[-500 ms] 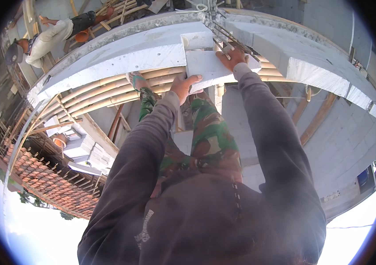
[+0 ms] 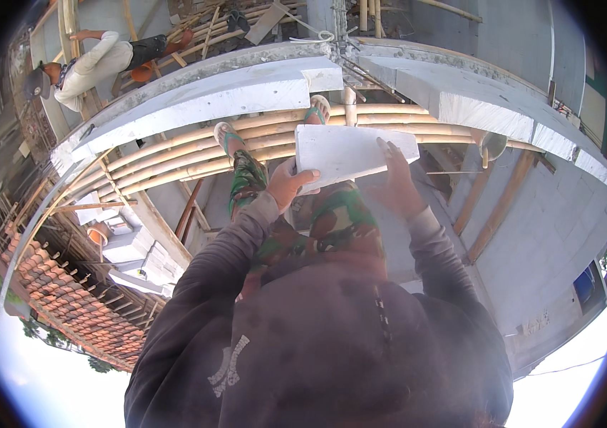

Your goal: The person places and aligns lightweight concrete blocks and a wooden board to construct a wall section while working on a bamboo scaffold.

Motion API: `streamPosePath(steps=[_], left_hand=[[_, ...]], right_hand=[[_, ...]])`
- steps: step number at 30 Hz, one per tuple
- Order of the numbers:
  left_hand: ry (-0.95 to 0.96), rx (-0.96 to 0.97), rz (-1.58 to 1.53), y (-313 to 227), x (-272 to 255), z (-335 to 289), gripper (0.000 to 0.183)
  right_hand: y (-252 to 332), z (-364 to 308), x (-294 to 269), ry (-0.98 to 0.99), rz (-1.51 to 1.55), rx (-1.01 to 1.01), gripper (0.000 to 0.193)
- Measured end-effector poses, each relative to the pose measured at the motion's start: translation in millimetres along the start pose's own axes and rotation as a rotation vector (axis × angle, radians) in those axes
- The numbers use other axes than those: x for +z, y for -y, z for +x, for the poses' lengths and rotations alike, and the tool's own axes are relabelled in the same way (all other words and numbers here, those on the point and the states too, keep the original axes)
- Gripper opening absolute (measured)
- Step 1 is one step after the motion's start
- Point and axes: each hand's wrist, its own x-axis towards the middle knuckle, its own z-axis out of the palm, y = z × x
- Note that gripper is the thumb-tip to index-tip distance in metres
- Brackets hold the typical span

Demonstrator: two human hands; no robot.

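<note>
White block (image 2: 353, 150), pale, with straight edges. One broad face is turned up to the light; a narrower side face shows along the lower edge. The outline tapers from a taller left end to a slanted right end. The block is held clear of the bamboo poles (image 2: 389, 109), its lower left corner gripped by the left hand (image 2: 289, 183), the right hand (image 2: 402, 187) at its right part.

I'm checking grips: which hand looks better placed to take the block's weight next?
Probably the left hand: its thumb lies over the near left corner of the block, gripping it. The right hand looks open and blurred; its contact is unclear.
</note>
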Motion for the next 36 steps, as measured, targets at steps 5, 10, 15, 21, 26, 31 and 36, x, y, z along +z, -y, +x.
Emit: streamPosePath(steps=[5,10,15,21,26,31,36], left_hand=[[0.001,0.086,0.042,-28,-32,-97,0.073],[-0.091,0.148,0.067,-44,-79,-214,0.069],[-0.276,0.27,-0.138,-1,-139,-322,0.064],[-0.505,0.373,-0.516,85,-212,-398,0.062],[-0.727,0.51,-0.695,139,-265,-404,0.057],[-0.912,0.545,-0.907,194,-303,-388,0.06],[-1.005,0.459,-1.12,233,-323,-383,0.064]], right_hand=[[43,-31,-43,-0.094,0.162,0.011,0.075],[86,-5,-56,-0.144,0.309,0.024,0.06],[116,20,-36,-0.07,0.298,-0.109,0.055],[168,38,4,0.065,0.006,-0.165,0.053],[190,88,39,0.174,-0.001,-0.227,0.052],[262,127,55,0.216,-0.157,-0.292,0.052],[285,163,79,0.231,-0.038,-0.161,0.047]])
